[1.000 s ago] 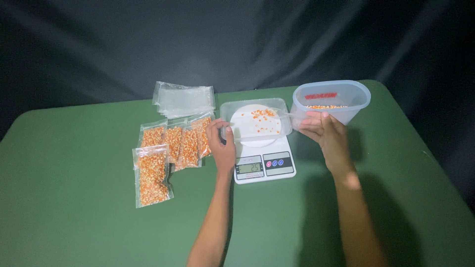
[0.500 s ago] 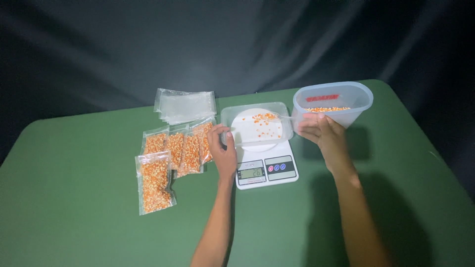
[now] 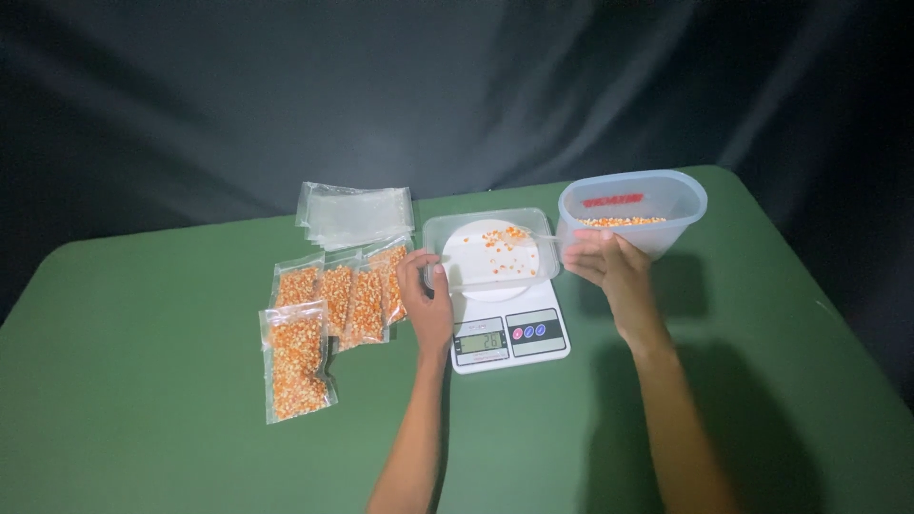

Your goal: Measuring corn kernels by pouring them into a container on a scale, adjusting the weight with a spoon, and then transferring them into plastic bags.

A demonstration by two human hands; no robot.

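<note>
Two bare forearms are seen entering from the lower edge of the head view. No sleeves are worn on either arm as far as the frame reaches, and nothing is worn at either wrist: no watch, band or bracelet can be made out. The left hand [image 3: 428,305] is left uncovered, without a glove, and no ring is visible on its fingers. The right hand [image 3: 609,271] is likewise ungloved and unadorned. Both forearms are slender and are cut off below the elbow by the picture's edge. The fingernails are too small to be judged.
</note>
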